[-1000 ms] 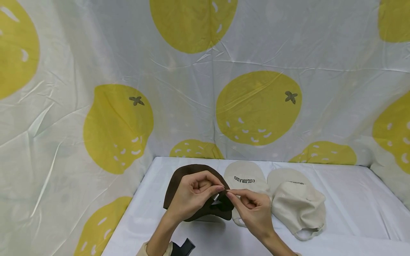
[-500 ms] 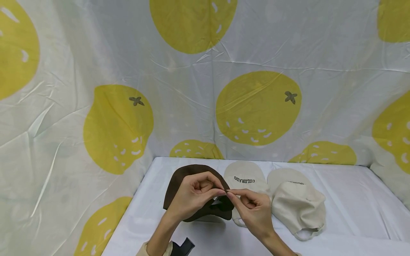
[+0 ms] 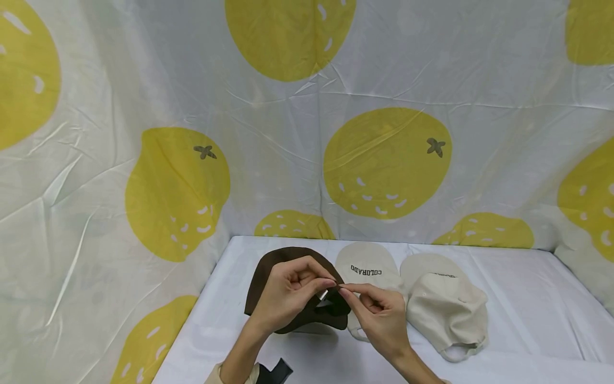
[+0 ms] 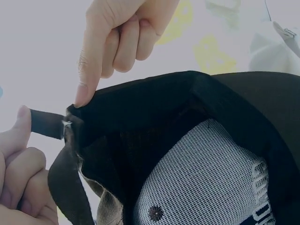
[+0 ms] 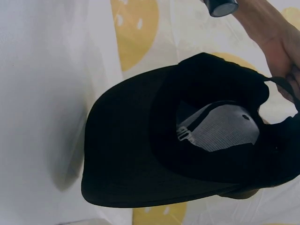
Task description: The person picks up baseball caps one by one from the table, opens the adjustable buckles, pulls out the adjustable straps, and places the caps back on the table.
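Observation:
A dark brown baseball cap (image 3: 268, 274) is held up in front of me, its white mesh lining (image 4: 201, 173) showing inside. My left hand (image 3: 288, 293) pinches the free end of its back strap (image 4: 46, 124) between thumb and index finger. That strap runs through a small metal buckle (image 4: 67, 124) at the cap's edge. My right hand (image 3: 384, 320) pinches the edge beside the buckle, index fingertip pressed there and the other fingers curled. Both hands' fingertips nearly meet in the head view. The bill (image 5: 122, 140) points away from my hands.
To the right, a beige cap (image 3: 366, 258) lettered COLORADO lies partly behind my right hand. Another beige cap (image 3: 446, 304) with a strap loop lies beside it on the white-covered table (image 3: 527, 320). Lemon-print cloth (image 3: 278, 160) hangs behind and along the left.
My left fingertips have shifted slightly up and left along the strap, and the bright metal of the buckle shows again below them. The right hand and the cap stay in place.

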The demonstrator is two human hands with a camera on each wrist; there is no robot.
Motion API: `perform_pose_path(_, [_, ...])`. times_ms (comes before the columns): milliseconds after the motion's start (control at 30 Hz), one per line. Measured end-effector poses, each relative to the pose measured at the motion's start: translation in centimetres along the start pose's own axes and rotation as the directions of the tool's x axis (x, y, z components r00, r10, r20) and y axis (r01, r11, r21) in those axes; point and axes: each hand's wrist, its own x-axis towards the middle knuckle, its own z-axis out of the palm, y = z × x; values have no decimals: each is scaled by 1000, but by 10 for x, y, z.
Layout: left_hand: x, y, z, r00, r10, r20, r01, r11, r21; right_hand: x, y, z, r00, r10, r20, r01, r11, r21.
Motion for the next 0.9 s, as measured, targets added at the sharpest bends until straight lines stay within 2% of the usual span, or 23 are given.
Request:
perform_pose_path(267, [-2, 1, -1, 996, -19, -89, 15, 999, -44, -1, 0, 1, 1000, -13, 10, 13, 1000, -10])
perform_pose_path(433, [-3, 1, 0, 990, -35, -139, 30, 999, -37, -2, 2, 1, 1000, -16, 14, 16, 1000, -1])
perform_pose_path(633, [-2, 0, 1, 978, -2, -208, 2, 1000, 2, -2, 3, 2, 1000, -20, 21, 20, 1000, 5])
perform_pose_path(700, [-2, 1, 1, 971, -5, -238, 5, 1000, -3, -2, 3, 2, 1000, -19, 24, 19, 1000, 4])
perform_pose_path(900, [-2, 8, -7, 927, -70, -369, 51, 997, -60, -3, 3, 0, 1000, -16, 24, 16, 1000, 2])
